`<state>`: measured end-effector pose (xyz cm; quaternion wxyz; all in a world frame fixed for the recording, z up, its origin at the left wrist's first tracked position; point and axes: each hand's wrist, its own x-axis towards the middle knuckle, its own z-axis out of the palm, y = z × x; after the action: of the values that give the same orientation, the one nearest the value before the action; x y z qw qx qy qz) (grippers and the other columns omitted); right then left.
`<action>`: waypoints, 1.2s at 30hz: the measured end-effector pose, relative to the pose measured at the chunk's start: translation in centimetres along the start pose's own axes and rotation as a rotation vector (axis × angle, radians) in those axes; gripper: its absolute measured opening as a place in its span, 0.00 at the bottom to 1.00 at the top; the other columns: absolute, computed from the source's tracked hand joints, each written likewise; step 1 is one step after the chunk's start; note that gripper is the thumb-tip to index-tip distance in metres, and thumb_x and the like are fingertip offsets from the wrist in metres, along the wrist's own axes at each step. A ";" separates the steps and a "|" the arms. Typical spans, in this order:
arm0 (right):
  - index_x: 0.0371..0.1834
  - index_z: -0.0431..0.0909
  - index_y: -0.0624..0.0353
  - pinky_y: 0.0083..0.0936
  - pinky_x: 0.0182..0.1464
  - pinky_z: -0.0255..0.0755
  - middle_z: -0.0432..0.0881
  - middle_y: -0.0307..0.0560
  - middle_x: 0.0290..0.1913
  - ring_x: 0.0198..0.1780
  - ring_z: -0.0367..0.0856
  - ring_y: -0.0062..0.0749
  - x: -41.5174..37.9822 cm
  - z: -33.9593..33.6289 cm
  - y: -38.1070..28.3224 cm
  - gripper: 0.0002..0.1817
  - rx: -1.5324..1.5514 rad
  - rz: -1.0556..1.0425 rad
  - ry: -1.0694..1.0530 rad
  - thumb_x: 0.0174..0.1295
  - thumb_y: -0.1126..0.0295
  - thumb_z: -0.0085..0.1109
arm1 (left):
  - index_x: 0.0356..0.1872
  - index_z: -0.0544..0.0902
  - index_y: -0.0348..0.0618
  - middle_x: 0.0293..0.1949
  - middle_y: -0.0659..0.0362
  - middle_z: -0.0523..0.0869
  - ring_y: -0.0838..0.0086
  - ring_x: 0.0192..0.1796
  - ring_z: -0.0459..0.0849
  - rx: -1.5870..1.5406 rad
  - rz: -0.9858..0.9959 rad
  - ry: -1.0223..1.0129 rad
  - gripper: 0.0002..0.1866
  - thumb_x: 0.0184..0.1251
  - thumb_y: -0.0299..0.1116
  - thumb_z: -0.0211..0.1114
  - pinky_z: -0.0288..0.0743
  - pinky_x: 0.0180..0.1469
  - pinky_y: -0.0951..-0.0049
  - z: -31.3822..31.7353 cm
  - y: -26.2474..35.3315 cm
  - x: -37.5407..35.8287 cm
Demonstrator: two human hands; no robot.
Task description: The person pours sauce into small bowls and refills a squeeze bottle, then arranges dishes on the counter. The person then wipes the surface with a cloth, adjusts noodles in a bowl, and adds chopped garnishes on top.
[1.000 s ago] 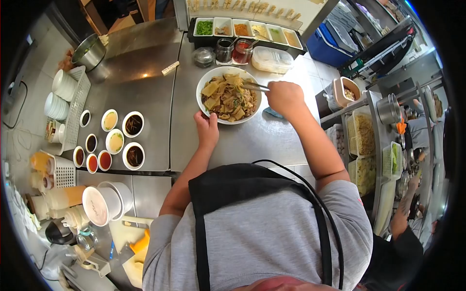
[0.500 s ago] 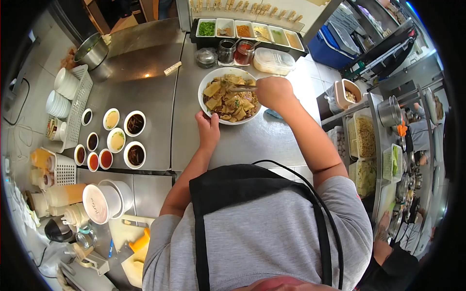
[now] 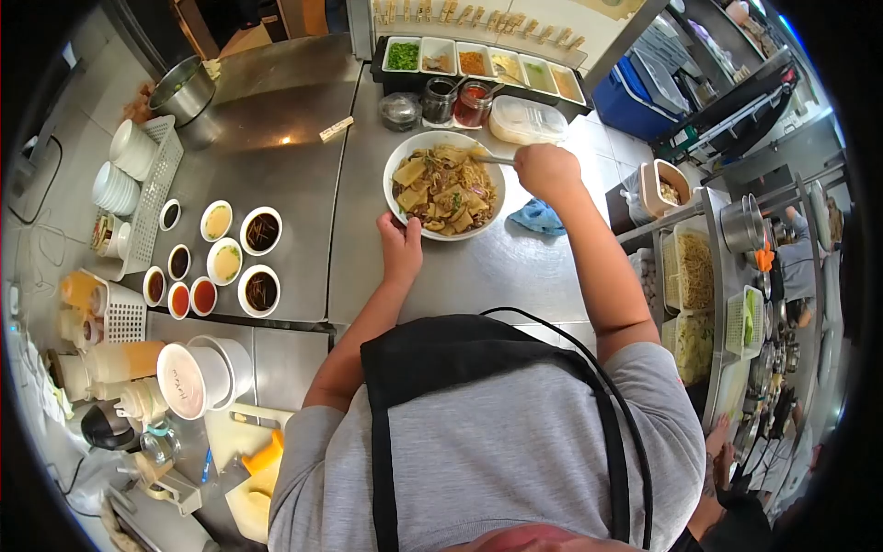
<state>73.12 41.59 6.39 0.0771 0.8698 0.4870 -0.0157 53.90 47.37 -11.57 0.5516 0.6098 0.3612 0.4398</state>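
Note:
A white bowl (image 3: 390,170) of wide flat noodles (image 3: 449,189), with brown sauce and bits of green, sits on the steel counter. My left hand (image 3: 401,247) grips its lower-left rim, thumb on the near side and fingers partly hidden under the edge. In my right hand (image 3: 548,171), closed above the bowl's right side, are what look like metal tongs (image 3: 497,160). Their tip reaches into the noodles near the upper-right rim, and the hand covers the rest. A crumpled blue cloth (image 3: 538,217) lies on the counter to the right of the bowl.
Behind the bowl stand two jars (image 3: 472,104), a clear lidded container (image 3: 526,120) and a row of topping trays (image 3: 472,63). Several small sauce bowls (image 3: 262,231) are on the left counter. Shelving (image 3: 713,216) is at right; another person's hand (image 3: 722,432) shows at lower right.
My right hand has moved right and slightly down, drawing the tongs from the bowl's upper middle toward its right rim. More of the blue cloth shows. My left hand stays on the bowl.

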 end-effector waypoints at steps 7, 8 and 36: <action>0.25 0.78 0.56 0.34 0.34 0.72 0.79 0.48 0.29 0.33 0.78 0.41 0.8 1.4 -3.0 0.10 -0.067 -0.092 -0.034 0.51 0.65 0.47 | 0.45 0.56 0.32 0.40 0.52 0.70 0.75 0.39 0.72 -0.026 -0.002 -0.022 0.19 0.61 0.33 0.51 0.66 0.43 0.76 -0.1 0.3 -0.2; 0.25 0.78 0.56 0.34 0.34 0.72 0.79 0.48 0.29 0.34 0.78 0.41 0.7 1.5 -3.3 0.10 -0.090 -0.118 -0.058 0.51 0.65 0.47 | 0.45 0.56 0.32 0.40 0.52 0.70 0.75 0.39 0.72 -0.028 0.005 -0.018 0.19 0.61 0.33 0.51 0.66 0.43 0.76 0.0 0.2 0.0; 0.29 0.78 0.56 0.32 0.34 0.72 0.80 0.48 0.32 0.34 0.79 0.39 1.6 1.8 -1.2 0.10 0.022 -0.103 0.053 0.49 0.67 0.46 | 0.46 0.56 0.31 0.39 0.51 0.71 0.74 0.38 0.73 0.005 -0.033 -0.012 0.19 0.60 0.32 0.51 0.68 0.40 0.76 -0.1 0.2 -0.1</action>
<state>73.05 43.29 4.35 0.0537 0.8444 0.5330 -0.0020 53.79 47.29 -11.39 0.5595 0.6077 0.3690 0.4260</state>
